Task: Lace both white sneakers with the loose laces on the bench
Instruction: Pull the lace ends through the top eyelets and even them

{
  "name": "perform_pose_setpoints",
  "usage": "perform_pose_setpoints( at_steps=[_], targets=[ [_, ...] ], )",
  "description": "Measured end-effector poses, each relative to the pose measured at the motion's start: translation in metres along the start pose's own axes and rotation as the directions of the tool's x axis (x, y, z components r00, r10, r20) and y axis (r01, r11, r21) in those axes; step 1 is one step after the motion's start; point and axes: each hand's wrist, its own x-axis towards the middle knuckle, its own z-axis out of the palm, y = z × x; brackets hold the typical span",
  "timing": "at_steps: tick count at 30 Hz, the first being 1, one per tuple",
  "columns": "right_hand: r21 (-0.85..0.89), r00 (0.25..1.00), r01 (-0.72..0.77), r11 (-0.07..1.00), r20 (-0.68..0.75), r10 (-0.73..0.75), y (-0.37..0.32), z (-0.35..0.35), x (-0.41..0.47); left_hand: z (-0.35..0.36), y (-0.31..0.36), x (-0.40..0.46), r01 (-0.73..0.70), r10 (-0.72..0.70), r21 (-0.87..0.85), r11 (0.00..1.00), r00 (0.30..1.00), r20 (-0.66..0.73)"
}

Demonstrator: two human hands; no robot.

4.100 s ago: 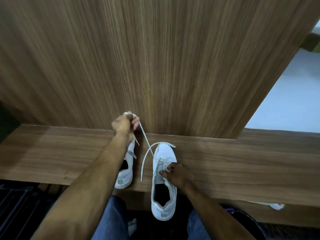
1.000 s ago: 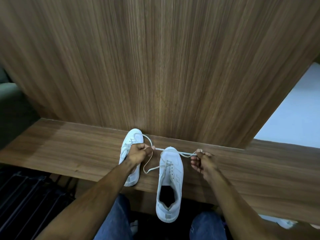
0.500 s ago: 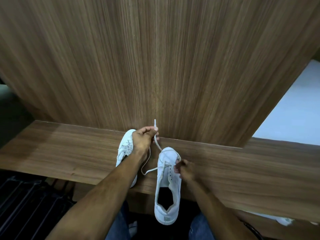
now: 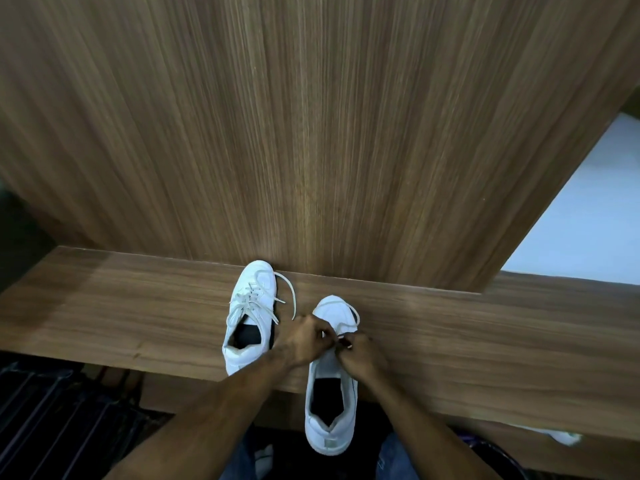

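- The left sneaker [image 4: 250,315] lies on the wooden surface [image 4: 121,306] with its toe near the wall panel [image 4: 311,133]; crossings of lace run up its tongue, so it looks laced, though two loose ends [image 4: 287,294] trail off to its right and no bow is tied that I can make out
- The right sneaker [image 4: 330,403] lies just beside it, toe on the surface and heel hanging past the front edge; its upper eyelets near the opening appear bare, so lacing here seems to be at an early stage near the toe
- A thin lace [image 4: 353,315] loops round the right side of that sneaker's toe and leads back under the hands
- The left hand [image 4: 304,341] sits over the forward part of the right sneaker, fingers curled and apparently pinching the lace; the right hand [image 4: 360,351] is touching or almost touching it, fingertips curled in a pinch on what looks like the other lace end; the exact eyelet is hidden beneath them
- Judged from this: one sneaker roughly done bar tying, the other with most of its rows left
- Off to the side: a small white object [image 4: 564,437] shows below the surface's front edge at the right; a dark ribbed rack [image 4: 52,410] sits lower left
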Motion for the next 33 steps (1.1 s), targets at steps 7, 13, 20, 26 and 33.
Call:
perform_pose_setpoints(
  at_steps=[7,13,20,26,33],
  targets=[
    [0.387,0.997,-0.073,0.919,0.03,0.066,0.038,0.017,0.023,0.011,0.001,0.007,0.055,-0.047,0.254,0.966,0.998,-0.037],
    [0.48,0.995,-0.083,0.873,0.085,0.048,0.031,0.005,0.013,0.018,0.008,0.011,0.146,-0.136,0.227,0.963,0.989,-0.058],
    [0.496,0.995,-0.078,0.865,0.089,0.039,0.034,0.004,0.011,0.028,0.01,0.015,0.199,-0.185,0.235,0.951,0.979,-0.08],
    [0.316,0.998,0.012,0.949,0.053,-0.03,0.025,0.0,0.01,0.017,0.016,0.016,0.041,-0.024,0.395,0.918,0.999,-0.049],
    [0.288,0.998,0.048,0.956,0.022,-0.057,0.025,0.004,0.011,0.017,0.012,0.01,0.069,-0.061,0.307,0.949,0.998,-0.035]
  ],
)
